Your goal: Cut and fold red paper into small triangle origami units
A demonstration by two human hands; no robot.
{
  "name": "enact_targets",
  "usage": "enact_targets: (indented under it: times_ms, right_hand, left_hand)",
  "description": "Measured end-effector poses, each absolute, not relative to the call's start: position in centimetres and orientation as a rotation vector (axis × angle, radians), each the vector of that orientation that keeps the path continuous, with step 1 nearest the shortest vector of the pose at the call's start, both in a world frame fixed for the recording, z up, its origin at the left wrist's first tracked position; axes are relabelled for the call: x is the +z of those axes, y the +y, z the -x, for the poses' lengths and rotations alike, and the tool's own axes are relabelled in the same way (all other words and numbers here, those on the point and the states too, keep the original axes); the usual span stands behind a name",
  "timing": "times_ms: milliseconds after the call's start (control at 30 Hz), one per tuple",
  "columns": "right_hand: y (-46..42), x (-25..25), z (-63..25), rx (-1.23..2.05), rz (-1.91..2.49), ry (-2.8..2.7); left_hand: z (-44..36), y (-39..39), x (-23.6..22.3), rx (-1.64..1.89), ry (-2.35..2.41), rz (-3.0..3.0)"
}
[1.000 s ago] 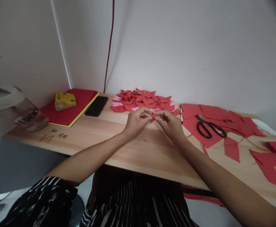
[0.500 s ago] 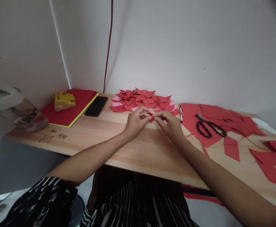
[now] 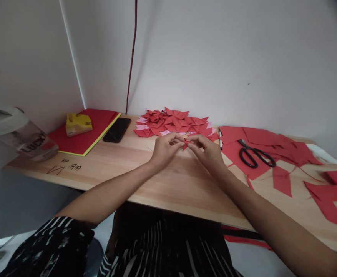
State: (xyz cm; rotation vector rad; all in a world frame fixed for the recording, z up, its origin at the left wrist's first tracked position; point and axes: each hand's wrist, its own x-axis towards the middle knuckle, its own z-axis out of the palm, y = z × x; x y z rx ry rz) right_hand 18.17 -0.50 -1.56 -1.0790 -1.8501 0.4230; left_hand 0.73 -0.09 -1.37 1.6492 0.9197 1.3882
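Note:
A small piece of folded red paper (image 3: 186, 145) is pinched between both hands above the wooden table. My left hand (image 3: 166, 149) grips its left side between thumb and fingers. On the opposite side, my right hand (image 3: 207, 152) holds it the same way. Fingers cover much of the piece, so its full shape is hidden. Just behind the hands lies a heap of folded red paper shapes (image 3: 176, 121), with some pink ones among them.
To the right are red paper sheets (image 3: 260, 137), black-handled scissors (image 3: 257, 157), a marker (image 3: 220, 139) and cut red scraps (image 3: 282, 181). On the left stand a clear bottle (image 3: 32, 144), a phone (image 3: 117, 130) and a yellow packet (image 3: 78, 124) on a red folder (image 3: 70, 145).
Fingers shift slightly around the red paper, and more of its lower point shows between the thumbs. Both hands stay in nearly the same place.

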Motion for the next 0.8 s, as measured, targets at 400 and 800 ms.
enact_targets:
  times_ms: [400, 800]
  right_hand:
    - [-0.87, -1.37, -17.77, 0.222, 1.074, -1.827]
    - [-0.57, -1.45, -17.94, 0.021, 1.006, -1.927]
  left_hand:
    - [-0.86, -0.42, -0.86, 1.408, 0.917, -1.598]
    - [-0.83, -0.27, -1.26, 1.432, 0.908, -1.605]
